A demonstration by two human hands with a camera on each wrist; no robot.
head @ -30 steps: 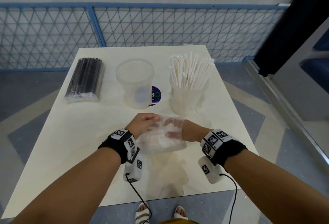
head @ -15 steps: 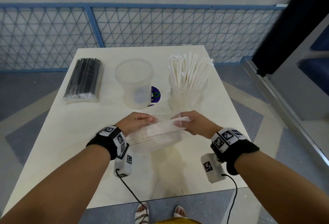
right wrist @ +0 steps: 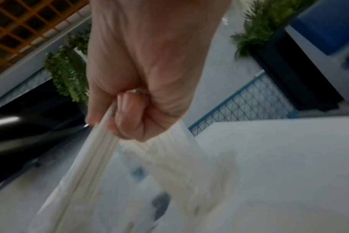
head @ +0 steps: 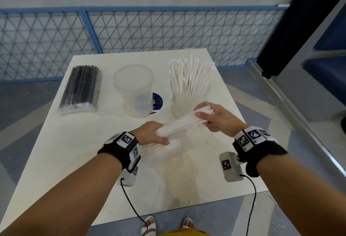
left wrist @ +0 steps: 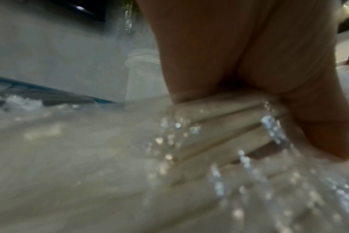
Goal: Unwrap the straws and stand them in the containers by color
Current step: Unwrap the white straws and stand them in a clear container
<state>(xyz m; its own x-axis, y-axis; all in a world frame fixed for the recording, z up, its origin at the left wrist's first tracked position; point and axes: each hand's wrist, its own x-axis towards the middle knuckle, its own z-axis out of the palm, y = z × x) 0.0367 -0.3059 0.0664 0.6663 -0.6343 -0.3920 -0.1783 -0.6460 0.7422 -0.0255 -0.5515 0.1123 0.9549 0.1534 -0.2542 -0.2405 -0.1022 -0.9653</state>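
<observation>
Fingers of the right hand (head: pixel 218 118) curl round a handful of white straws (head: pixel 182 123), its other end at the left hand (head: pixel 152 132), whose fingers press the clear wrapper (head: pixel 162 149) to the table (head: pixel 74 160). Left wrist view: blurred, fingers on crinkled plastic. Right wrist view: fist clamped on straws. Judged mid-extraction; next comes drawing them free, then standing them in the container of white straws (head: pixel 190 101), just beyond.
</observation>
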